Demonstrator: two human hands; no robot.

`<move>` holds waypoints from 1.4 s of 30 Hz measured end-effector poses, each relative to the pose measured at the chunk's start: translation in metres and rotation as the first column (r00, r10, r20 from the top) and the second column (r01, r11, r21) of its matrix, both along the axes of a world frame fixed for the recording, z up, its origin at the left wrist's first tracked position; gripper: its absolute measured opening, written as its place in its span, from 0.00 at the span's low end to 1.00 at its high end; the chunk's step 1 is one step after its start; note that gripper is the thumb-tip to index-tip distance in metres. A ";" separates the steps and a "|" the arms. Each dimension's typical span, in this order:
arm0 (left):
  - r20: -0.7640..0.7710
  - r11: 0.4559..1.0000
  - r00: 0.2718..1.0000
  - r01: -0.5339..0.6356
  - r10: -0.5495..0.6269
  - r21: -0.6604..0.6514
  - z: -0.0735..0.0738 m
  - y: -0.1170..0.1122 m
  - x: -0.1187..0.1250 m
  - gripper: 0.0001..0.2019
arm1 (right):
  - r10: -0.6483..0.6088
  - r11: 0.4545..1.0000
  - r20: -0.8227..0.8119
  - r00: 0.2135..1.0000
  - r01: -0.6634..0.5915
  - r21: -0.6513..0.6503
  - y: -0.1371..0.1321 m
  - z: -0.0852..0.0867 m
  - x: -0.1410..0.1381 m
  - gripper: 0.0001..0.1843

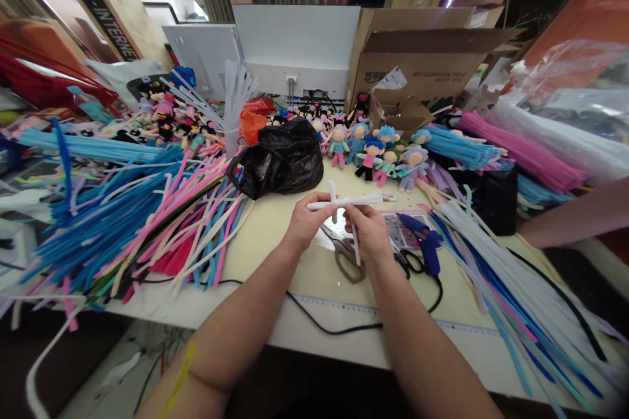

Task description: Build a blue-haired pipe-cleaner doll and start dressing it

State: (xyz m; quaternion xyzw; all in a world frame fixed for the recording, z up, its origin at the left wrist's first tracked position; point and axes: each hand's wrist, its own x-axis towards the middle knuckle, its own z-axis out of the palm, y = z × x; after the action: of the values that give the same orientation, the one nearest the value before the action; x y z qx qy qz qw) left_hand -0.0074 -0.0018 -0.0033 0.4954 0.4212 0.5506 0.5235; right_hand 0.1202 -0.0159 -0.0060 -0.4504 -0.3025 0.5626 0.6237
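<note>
White chenille stems (363,200) lie across each other between my two hands, above the middle of the table. My left hand (307,219) pinches their left end, where a short piece sticks up crosswise. Closed on the same stems from the right is my right hand (367,230), and one white length points down below its fingers. Just under the hands lie scissors with grey-brown handles (350,267). Right of them is a pair of black handles (413,262), partly hidden by my forearm. A blue glue gun (426,241) rests on a flat clear case (393,226).
Blue stems (108,222) and pink stems (196,209) are heaped on the left, white ones (496,255) on the right. Behind stand a black plastic bag (289,157), several small dolls (371,157) and a cardboard box (417,65). A black cord (324,327) crosses the table front.
</note>
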 end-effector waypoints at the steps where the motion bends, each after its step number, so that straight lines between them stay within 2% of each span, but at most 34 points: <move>1: -0.035 1.000 0.999 -0.011 0.011 0.016 0.001 -0.001 0.000 0.12 | 0.007 1.000 -0.009 1.000 -0.007 -0.005 0.000 0.001 0.000 0.16; 4: -0.133 0.995 0.990 -0.040 0.052 0.090 0.004 -0.003 -0.001 0.10 | 0.059 0.998 -0.031 0.998 -0.059 -0.015 -0.001 0.002 0.002 0.17; 6: -0.207 0.981 0.973 -0.060 0.098 0.182 0.003 -0.004 -0.001 0.09 | 0.088 0.996 -0.057 0.995 -0.089 -0.019 -0.001 0.001 0.003 0.18; 11: -0.340 0.882 0.918 -0.023 0.205 0.470 0.000 -0.005 0.001 0.04 | 0.090 0.995 -0.130 0.987 -0.094 -0.024 0.000 0.000 0.004 0.20; 14: -0.372 0.841 0.902 0.019 0.219 0.541 0.002 -0.008 0.002 0.04 | 0.076 0.997 -0.142 0.987 -0.080 -0.019 0.001 0.002 0.005 0.19; 17: -0.388 0.880 0.911 0.067 0.138 0.470 0.008 -0.011 0.000 0.05 | 0.072 0.997 -0.128 0.989 -0.073 0.004 0.001 0.004 0.005 0.18; 19: -0.323 0.937 0.945 0.062 0.055 0.343 0.011 -0.010 -0.003 0.11 | 0.063 0.998 -0.107 0.992 -0.061 0.029 0.001 0.005 0.006 0.17; 22: -0.149 0.992 0.986 -0.055 0.071 0.111 0.011 -0.004 -0.007 0.18 | 0.026 0.997 -0.053 0.998 -0.022 0.076 0.001 0.005 0.005 0.16; 23: -0.118 0.998 0.991 -0.053 0.056 0.027 0.011 -0.002 -0.007 0.20 | 0.016 0.996 -0.030 0.999 -0.013 0.092 0.001 0.004 0.005 0.15; 25: -0.078 0.989 0.994 0.071 -0.082 -0.133 0.009 0.001 -0.008 0.23 | 0.006 0.993 0.006 1.000 -0.006 0.117 0.000 0.004 0.003 0.13; 27: -0.001 0.940 0.966 0.251 -0.258 -0.232 0.007 0.002 -0.007 0.21 | 0.010 0.992 0.029 1.000 -0.013 0.126 -0.001 0.003 0.001 0.12; 29: 0.075 0.915 0.946 0.324 -0.315 -0.242 0.006 0.001 -0.006 0.18 | 0.024 0.992 0.050 0.998 -0.030 0.123 -0.002 0.003 0.000 0.12; 32: 0.106 0.937 0.957 0.286 -0.270 -0.199 0.006 0.000 -0.004 0.17 | 0.038 0.993 0.086 0.996 -0.047 0.111 -0.003 0.003 -0.002 0.12; 37: 0.057 0.977 0.982 0.186 -0.182 -0.100 0.005 0.001 -0.002 0.15 | -0.026 0.999 0.127 0.992 0.022 0.038 0.000 -0.001 -0.001 0.13; 42: -0.062 0.992 0.991 0.124 -0.121 0.038 0.002 0.000 -0.001 0.13 | 0.001 1.000 0.082 0.997 -0.002 0.011 0.001 -0.001 0.000 0.15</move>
State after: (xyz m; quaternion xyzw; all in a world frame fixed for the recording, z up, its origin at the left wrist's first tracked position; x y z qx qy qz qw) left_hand -0.0085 -0.0018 -0.0013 0.5474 0.3936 0.5111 0.5330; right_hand 0.1207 -0.0146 -0.0068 -0.4697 -0.3314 0.5424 0.6127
